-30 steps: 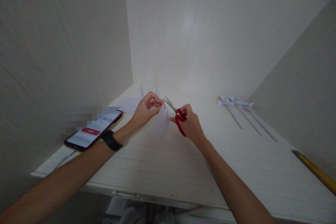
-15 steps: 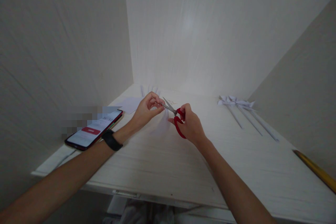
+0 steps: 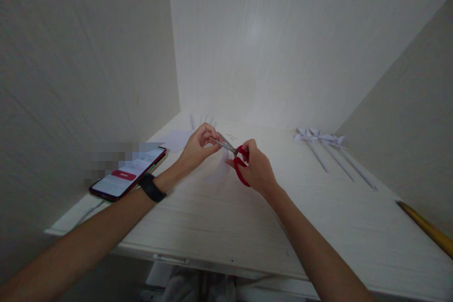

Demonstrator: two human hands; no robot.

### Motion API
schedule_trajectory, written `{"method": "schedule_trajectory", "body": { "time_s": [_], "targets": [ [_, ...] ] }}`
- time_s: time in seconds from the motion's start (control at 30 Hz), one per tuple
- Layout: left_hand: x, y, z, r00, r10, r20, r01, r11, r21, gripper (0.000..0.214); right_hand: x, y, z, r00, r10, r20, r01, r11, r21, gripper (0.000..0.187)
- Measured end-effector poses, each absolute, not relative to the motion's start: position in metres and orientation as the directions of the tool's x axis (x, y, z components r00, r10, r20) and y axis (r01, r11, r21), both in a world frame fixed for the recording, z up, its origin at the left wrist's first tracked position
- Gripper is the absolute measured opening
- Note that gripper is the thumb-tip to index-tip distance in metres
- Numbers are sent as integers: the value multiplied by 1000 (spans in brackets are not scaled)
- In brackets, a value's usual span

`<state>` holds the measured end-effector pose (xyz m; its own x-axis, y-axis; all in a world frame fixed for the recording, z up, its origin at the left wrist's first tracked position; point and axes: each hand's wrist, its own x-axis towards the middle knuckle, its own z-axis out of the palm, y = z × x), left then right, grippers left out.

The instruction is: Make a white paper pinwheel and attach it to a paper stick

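Found scissors (image 3: 235, 151) gripped in right hand (image 3: 259, 168), with blades drawn closer together than a moment ago and reaching across left hand's (image 3: 200, 144) fingertips. Noted paper (image 3: 220, 168) pinched there, hanging just below grip. Judged snip under way; cannot confirm cut line.

Scissors (image 3: 235, 151) (red-handled) in right hand (image 3: 260, 168)

A single head-worn camera supplied the view. Set above and behind the left hand (image 3: 202, 140) and the right hand (image 3: 257, 166), it faced forward and down, near enough to include both forearms (image 3: 106, 222). The hands fell close to mid-frame, the back wall (image 3: 255, 52) beyond them and the desk (image 3: 212, 226) extending below toward the lens.
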<state>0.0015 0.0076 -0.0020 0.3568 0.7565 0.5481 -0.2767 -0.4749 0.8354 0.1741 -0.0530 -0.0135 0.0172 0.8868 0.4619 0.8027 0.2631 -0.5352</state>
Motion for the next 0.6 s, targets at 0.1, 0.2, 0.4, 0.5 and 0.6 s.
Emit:
{"method": "schedule_trajectory", "body": {
  "time_s": [0.1, 0.2, 0.4, 0.5, 0.6],
  "targets": [
    [1, 9, -2, 360, 758, 544, -279, -468, 838, 29, 174, -53, -14, 15, 888, 459, 794, 269, -545, 38],
    [1, 9, -2, 364, 761, 537, -275, -464, 842, 29, 173, -53, -13, 11, 888, 460, 787, 276, -551, 35],
    [1, 9, -1, 368, 754, 544, -272, -472, 839, 27, 174, -53, -13, 5, 897, 442, 782, 272, -561, 35],
    [2, 10, -2, 358, 751, 555, -273, -484, 831, 24, 175, -53, -14, 1, 900, 436, 771, 277, -573, 35],
    [2, 11, -2, 352, 752, 557, -278, -484, 830, 24, 175, -52, -15, 7, 897, 443, 771, 277, -573, 33]
  ]
}}
